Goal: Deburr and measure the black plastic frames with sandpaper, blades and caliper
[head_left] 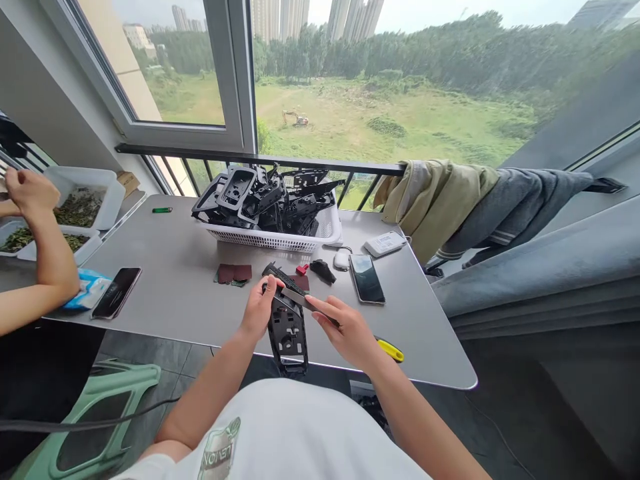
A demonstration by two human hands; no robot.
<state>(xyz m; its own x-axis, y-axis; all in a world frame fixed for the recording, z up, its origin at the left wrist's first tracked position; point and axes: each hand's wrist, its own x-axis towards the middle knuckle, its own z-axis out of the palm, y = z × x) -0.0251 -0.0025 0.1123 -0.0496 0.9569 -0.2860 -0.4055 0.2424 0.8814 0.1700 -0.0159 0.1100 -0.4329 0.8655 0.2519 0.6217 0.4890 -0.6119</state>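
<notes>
My left hand (259, 310) is closed on the upper end of a black plastic frame part (289, 337), whose long cut-out body hangs down past the table's front edge. In my right hand (347, 332) is a flat grey strip, which looks like a file (296, 297); its far end lies against the upper edge of the part, near my left fingertips. Just beyond my hands lie reddish-brown sandpaper pieces (235, 273), a small red piece (302, 269) and a dark crumpled piece (323, 271). A yellow-handled tool (390, 349) rests by my right wrist.
A white basket (270, 241) heaped with black plastic parts stands at the window side. On the right are a phone (367, 279), a white case (342, 259) and a white box (385, 244). Another person's arm (50, 267) is at left, near plastic tubs (113, 193) and another phone (117, 293).
</notes>
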